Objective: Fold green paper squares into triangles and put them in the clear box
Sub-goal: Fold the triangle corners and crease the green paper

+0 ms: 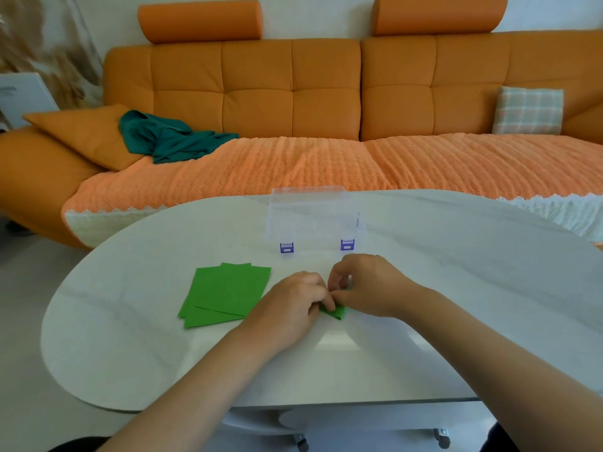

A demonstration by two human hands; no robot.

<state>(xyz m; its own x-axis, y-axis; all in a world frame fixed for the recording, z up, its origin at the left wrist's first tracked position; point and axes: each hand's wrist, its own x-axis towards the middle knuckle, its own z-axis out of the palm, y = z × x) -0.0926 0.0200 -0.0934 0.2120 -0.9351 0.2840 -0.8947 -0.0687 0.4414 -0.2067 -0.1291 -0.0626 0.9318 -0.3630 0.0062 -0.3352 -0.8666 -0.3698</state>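
Left hand (pixel 293 301) and right hand (pixel 365 285) meet in a closed grip on a folded green paper (pixel 336 312) on the table (pixel 456 288); one corner shows below the fingertips; green squares (pixel 225 293) lie just left; clear box (pixel 313 216) stands beyond.

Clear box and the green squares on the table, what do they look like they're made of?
Clear box: likely hard plastic, glossy and see-through; the table shows through its walls, and it has purple latches. Green squares: seemingly paper, matte, thin flat sheets with sharp edges; the folded piece held by left hand and right hand shows a crisp crease.
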